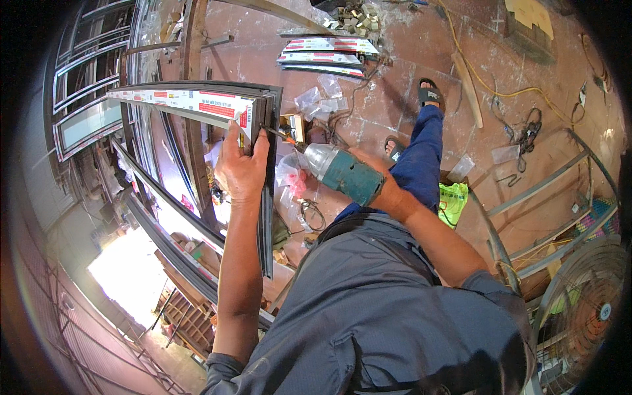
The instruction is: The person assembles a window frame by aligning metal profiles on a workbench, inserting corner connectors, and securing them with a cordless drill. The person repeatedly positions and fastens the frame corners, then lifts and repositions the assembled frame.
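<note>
My right hand (387, 191) is wrapped around a green and silver power drill (349, 172). The drill's thin bit points left at the corner of a dark metal frame (266, 118), and its tip reaches the frame's edge close to my left hand. With thumb and forefinger parted, my left hand (242, 168) grips that corner from the near side. A white and red printed film (191, 100) covers the frame's upper face. Whether the bit has entered the metal is too small to tell.
Film-covered metal profiles (327, 52) lie on the tiled floor ahead, beside small cut pieces (355, 20). A yellow cable (487, 82) crosses the floor at right. A caged fan (582, 313) stands at lower right. Metal frames (89, 85) lean at left; a green bag (453, 203) lies by my leg.
</note>
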The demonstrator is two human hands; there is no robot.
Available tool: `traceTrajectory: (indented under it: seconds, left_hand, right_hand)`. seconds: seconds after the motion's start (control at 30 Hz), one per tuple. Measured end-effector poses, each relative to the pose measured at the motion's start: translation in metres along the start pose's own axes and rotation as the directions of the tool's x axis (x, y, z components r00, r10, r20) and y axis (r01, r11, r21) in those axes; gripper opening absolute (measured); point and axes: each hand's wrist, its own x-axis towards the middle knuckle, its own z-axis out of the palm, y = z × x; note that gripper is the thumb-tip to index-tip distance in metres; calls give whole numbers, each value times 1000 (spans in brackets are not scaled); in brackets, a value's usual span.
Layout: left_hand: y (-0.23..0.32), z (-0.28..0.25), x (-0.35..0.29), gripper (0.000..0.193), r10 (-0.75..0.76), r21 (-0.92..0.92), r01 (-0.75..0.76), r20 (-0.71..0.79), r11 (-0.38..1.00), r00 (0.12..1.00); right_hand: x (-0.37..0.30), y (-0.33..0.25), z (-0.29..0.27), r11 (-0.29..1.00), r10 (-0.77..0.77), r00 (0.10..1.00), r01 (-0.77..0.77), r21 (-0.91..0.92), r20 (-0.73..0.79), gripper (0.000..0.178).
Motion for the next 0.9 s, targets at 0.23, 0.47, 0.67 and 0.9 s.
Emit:
traceTrajectory:
  seconds: [0.23, 0.47, 0.67, 0.9]
  left_hand:
    - [10, -5, 3, 59, -88, -26, 90, 69, 996, 994]
    - [8, -3, 2, 60, -80, -18, 81, 59, 997, 995]
    - [14, -8, 2, 61, -118, 60, 112, 100, 992, 988]
    - [3, -1, 1, 60, -106, 40, 103, 86, 994, 991]
  right_hand:
    - [35, 31, -43, 862, 21, 958, 127, -490, 285, 46]
    - [0, 36, -11, 999, 38, 984, -34, -25, 173, 36]
    - [-24, 31, 29, 1000, -8, 996, 8, -5, 88, 40]
    - [2, 34, 2, 956, 74, 991, -104, 276, 115, 53]
